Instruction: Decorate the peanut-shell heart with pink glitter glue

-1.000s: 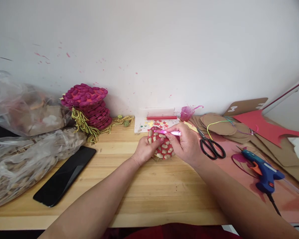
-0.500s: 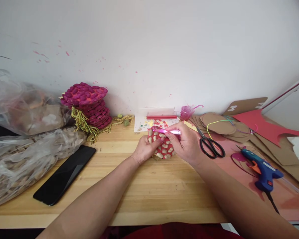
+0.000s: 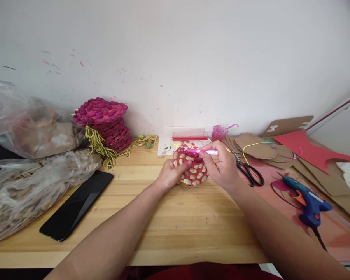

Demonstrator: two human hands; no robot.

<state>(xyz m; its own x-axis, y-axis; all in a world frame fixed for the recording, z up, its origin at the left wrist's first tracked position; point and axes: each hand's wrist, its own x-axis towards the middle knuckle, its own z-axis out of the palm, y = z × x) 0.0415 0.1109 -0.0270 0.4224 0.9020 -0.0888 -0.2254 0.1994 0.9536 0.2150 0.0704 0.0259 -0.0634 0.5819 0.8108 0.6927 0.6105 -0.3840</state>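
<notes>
My left hand point(image 3: 172, 174) is closed on the left edge of a red disc covered with peanuts point(image 3: 194, 171), its thumb lying over the face. Most peanuts on the disc are bare tan; those along the top edge are magenta. Between the thumb and fingers of my right hand point(image 3: 221, 165) is a slim paintbrush with a white and pink handle point(image 3: 208, 152). Its pinkish tip rests at the disc's upper edge. Behind the disc lies a white sheet with small coloured stars point(image 3: 169, 147).
At left stand a stack of magenta peanut discs point(image 3: 105, 120), plastic bags point(image 3: 41, 186) and a black phone point(image 3: 77, 206). At right are a pink-stained cup point(image 3: 219, 132), scissors point(image 3: 249, 173), cardboard discs point(image 3: 255, 147), a red cut sheet point(image 3: 312, 146) and a blue glue gun point(image 3: 310, 202).
My right hand has shifted slightly right with the paintbrush, and more magenta shows along the disc's top edge. My left hand keeps its hold.
</notes>
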